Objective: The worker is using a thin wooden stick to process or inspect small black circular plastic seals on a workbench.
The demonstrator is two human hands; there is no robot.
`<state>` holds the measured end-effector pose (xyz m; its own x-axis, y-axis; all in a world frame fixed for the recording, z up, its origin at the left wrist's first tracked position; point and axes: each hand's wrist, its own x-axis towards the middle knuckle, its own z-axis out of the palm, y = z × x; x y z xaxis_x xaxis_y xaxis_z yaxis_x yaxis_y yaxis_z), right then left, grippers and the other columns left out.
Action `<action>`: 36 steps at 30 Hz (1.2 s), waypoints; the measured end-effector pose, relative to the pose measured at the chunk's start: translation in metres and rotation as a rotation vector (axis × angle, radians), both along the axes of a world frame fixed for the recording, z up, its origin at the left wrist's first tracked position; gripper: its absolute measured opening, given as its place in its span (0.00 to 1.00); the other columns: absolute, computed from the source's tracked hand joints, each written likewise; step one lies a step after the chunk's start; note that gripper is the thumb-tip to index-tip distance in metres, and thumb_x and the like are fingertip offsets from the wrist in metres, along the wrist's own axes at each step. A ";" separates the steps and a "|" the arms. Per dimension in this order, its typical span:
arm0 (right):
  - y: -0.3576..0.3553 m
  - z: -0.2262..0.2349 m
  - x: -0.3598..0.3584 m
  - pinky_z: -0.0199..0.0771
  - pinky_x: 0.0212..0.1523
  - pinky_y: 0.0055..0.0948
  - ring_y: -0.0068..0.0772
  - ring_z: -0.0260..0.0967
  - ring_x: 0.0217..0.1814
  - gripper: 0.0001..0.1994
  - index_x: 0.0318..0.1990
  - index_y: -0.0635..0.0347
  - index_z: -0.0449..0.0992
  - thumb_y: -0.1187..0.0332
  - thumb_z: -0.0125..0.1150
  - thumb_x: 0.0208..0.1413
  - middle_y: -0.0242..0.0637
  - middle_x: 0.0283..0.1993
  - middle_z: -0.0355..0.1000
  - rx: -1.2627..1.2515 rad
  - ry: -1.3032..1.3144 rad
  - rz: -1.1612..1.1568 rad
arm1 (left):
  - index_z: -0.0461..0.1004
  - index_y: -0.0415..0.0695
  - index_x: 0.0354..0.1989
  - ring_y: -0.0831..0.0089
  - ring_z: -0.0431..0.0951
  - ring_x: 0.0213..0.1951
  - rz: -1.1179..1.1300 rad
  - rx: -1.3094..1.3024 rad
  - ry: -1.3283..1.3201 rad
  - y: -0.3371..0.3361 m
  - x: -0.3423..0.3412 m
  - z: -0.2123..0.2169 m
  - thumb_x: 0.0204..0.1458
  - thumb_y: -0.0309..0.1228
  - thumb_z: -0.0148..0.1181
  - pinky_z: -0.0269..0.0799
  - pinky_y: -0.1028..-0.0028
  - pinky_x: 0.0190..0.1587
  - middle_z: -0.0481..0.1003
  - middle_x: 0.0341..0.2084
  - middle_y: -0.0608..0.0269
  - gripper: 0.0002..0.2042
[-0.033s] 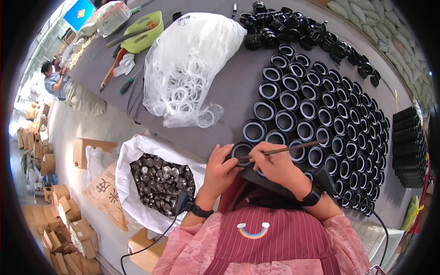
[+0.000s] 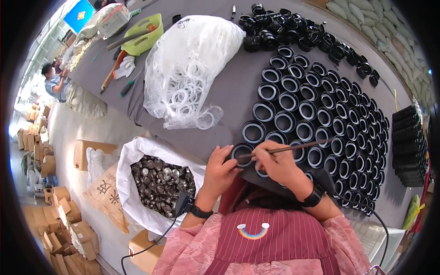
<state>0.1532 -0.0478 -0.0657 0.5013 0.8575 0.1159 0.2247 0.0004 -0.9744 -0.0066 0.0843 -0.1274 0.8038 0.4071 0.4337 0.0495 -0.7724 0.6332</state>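
Rows of black cup-like rings, each with a pale inner ring, stand on the grey table. My left hand is closed around the left side of the nearest black ring, at the front left corner of the group. In my right hand, thumb and fingers pinch a thin brown stick. It slants down to the left, and its dark tip lies over that ring's opening. Whether the tip touches the inside, I cannot tell.
A clear bag of white rings lies left of the rows. Loose black parts are heaped behind them. A white sack of small metal caps stands at my left. Farther back are a green basket and a screwdriver.
My right hand has shifted slightly right, and the stick's tip has moved from the ring's left side toward its opening. My left hand stays in place.
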 end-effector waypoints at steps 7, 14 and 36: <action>-0.045 0.019 0.025 0.66 0.23 0.14 0.13 0.66 0.22 0.09 0.40 0.66 0.75 0.69 0.51 0.67 0.35 0.30 0.77 0.175 0.183 -0.283 | 0.72 0.40 0.30 0.50 0.75 0.29 0.147 -0.525 0.214 0.018 0.000 0.023 0.59 0.36 0.57 0.67 0.59 0.32 0.75 0.26 0.51 0.12; -0.068 0.009 0.018 0.66 0.23 0.15 0.14 0.68 0.22 0.08 0.38 0.65 0.76 0.70 0.53 0.65 0.35 0.29 0.77 -0.025 0.168 -0.243 | 0.71 0.40 0.30 0.44 0.73 0.26 0.356 -0.021 0.476 0.040 0.012 0.016 0.64 0.40 0.47 0.69 0.56 0.32 0.73 0.20 0.48 0.16; -0.070 0.027 0.010 0.72 0.29 0.32 0.39 0.74 0.29 0.05 0.36 0.63 0.76 0.72 0.63 0.55 0.42 0.30 0.75 -0.238 -0.170 0.031 | 0.76 0.47 0.39 0.58 0.81 0.37 -0.071 0.014 0.104 -0.051 0.015 0.011 0.43 0.27 0.69 0.77 0.64 0.36 0.73 0.53 0.48 0.13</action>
